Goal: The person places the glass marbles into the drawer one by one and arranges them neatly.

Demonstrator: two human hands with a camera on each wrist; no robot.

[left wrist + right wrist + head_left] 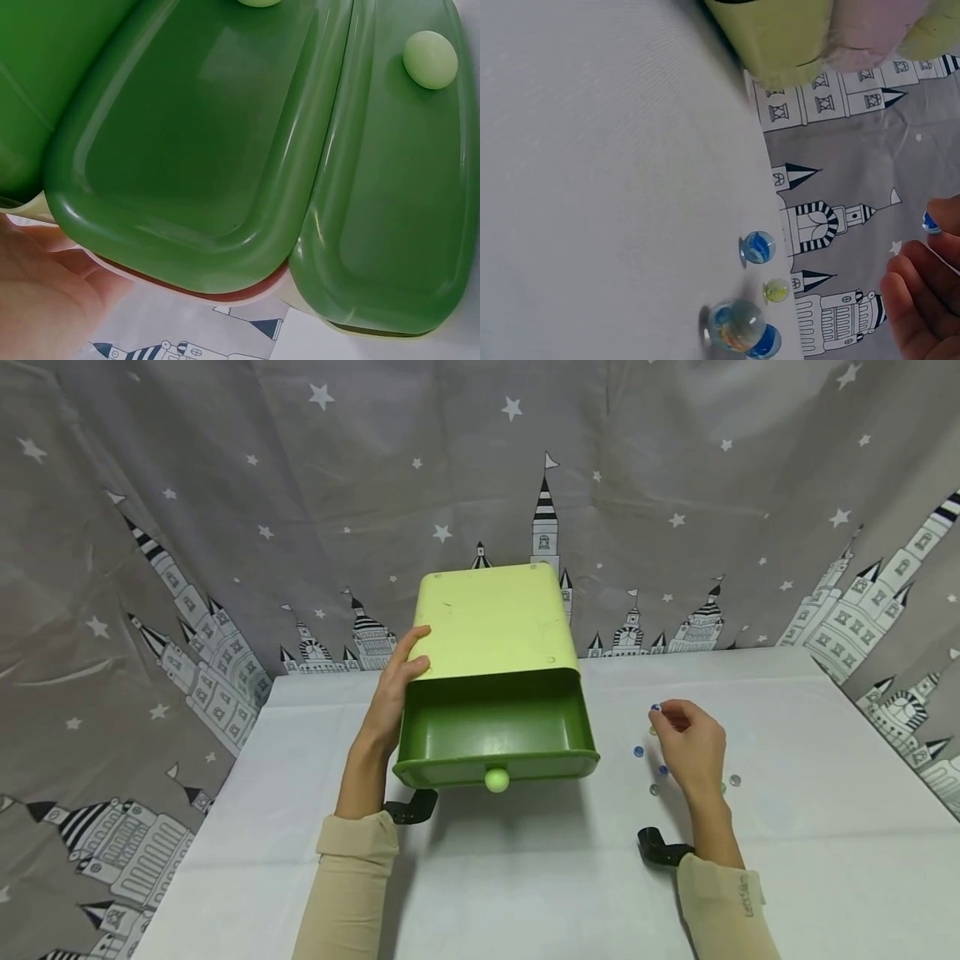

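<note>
A small cabinet with a pale yellow-green top stands near the middle of the table, its green upper drawer pulled out. A round light green knob sits on the drawer front. Along the cabinet's left side, my left hand holds the upper edge, fingertips bent over the top. Lower drawer fronts show in the left wrist view. To the right, my right hand pinches a blue glass marble between thumb and finger, just above the table. The pinched marble also shows in the right wrist view.
Several marbles lie around the right hand: a blue one, another blue one and clear ones. The white tabletop ends at a grey curtain printed with castles and stars.
</note>
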